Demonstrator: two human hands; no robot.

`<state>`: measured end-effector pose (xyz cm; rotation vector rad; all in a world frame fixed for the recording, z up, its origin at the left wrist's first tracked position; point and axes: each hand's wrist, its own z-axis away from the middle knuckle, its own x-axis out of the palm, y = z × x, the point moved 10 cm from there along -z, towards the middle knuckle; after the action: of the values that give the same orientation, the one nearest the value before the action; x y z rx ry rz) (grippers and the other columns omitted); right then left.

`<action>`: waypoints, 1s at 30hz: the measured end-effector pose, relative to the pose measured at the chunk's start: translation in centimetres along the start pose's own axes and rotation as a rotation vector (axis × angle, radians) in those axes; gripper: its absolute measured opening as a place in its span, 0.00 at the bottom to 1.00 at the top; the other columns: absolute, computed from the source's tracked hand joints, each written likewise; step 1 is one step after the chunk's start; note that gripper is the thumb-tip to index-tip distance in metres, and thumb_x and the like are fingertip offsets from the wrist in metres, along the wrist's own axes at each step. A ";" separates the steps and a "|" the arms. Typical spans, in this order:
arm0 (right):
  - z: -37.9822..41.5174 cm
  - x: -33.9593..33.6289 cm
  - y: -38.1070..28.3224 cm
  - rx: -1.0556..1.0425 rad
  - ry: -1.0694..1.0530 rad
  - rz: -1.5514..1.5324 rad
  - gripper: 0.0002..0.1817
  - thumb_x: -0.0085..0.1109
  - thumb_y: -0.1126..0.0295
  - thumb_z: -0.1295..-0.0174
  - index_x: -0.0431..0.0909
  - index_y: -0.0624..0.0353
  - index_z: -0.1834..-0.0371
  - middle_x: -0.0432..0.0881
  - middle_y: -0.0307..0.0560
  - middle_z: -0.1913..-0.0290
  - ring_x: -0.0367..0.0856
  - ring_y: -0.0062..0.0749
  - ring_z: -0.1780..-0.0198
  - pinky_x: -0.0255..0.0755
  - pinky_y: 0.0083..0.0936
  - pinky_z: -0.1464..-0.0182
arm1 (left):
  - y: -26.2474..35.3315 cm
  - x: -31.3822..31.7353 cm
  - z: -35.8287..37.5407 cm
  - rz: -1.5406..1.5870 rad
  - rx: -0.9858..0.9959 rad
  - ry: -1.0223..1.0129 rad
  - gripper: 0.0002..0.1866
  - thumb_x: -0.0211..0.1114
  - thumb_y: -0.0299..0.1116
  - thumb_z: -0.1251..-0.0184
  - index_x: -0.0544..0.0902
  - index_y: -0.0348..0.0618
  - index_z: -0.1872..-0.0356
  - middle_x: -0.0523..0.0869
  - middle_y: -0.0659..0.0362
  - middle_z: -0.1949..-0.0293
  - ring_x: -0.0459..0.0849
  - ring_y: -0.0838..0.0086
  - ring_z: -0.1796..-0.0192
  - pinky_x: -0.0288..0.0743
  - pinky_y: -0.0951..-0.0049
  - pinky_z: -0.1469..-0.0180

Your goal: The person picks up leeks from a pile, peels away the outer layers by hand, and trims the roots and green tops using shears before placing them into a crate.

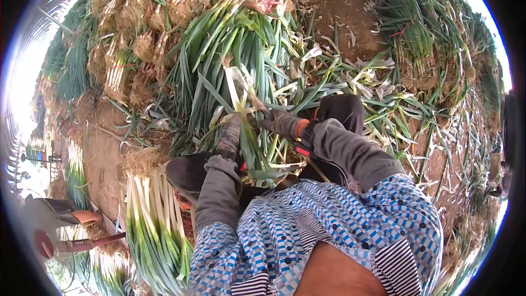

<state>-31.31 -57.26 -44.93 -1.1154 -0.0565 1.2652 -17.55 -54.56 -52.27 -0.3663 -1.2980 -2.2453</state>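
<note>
Outdoors, bare dirt ground [339,16] littered with green trimmings. No containers; I see tied onion bundles [131,49] heaped ahead and a cleaned bunch [153,214] lying at left. My gloved left hand [229,138] and right hand [282,122] are both closed around a green onion stalk [241,98] over my lap.

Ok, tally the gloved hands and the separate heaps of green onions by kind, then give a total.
Gloved hands: 2, the left hand and right hand, both gripping the onion stalks on the lap.
Green onion heaps: 4, the big pile ahead, the rooty stack, the trimmed white bundle, the far heap.
Total: 6
</note>
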 end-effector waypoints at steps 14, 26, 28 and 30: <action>-4.4 -15.1 5.6 -0.012 0.435 -1.187 0.19 0.59 0.51 0.42 0.72 0.54 0.58 0.73 0.35 0.74 0.70 0.21 0.76 0.68 0.21 0.73 | 19.2 4.3 -7.3 -0.726 0.237 0.060 0.16 0.61 0.28 0.44 0.75 0.33 0.55 0.82 0.54 0.70 0.81 0.73 0.69 0.76 0.74 0.71; -3.1 -14.9 3.8 0.106 0.183 -1.115 0.18 0.57 0.55 0.41 0.74 0.61 0.62 0.75 0.40 0.74 0.73 0.21 0.75 0.68 0.16 0.74 | 29.6 -8.2 -32.8 -1.467 0.172 0.611 0.17 0.59 0.35 0.47 0.77 0.40 0.55 0.82 0.43 0.58 0.81 0.53 0.53 0.73 0.63 0.50; -2.9 -15.2 4.3 0.184 0.224 -1.093 0.17 0.57 0.58 0.41 0.74 0.61 0.58 0.75 0.40 0.73 0.73 0.21 0.74 0.69 0.16 0.73 | 27.4 -10.2 -36.2 -1.489 0.183 0.591 0.19 0.59 0.35 0.47 0.77 0.41 0.54 0.82 0.43 0.57 0.80 0.52 0.52 0.72 0.62 0.48; -3.3 -14.8 4.6 0.169 0.205 -1.133 0.19 0.58 0.58 0.41 0.72 0.61 0.53 0.75 0.39 0.72 0.73 0.20 0.74 0.69 0.16 0.73 | 27.7 -7.4 -33.0 -1.519 0.109 0.710 0.20 0.58 0.35 0.49 0.77 0.42 0.53 0.81 0.44 0.54 0.78 0.51 0.48 0.71 0.61 0.45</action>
<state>-38.17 -71.23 -42.07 -0.8295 -0.3651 0.1380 4.78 -92.12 -52.36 1.8691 -1.3655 -2.7588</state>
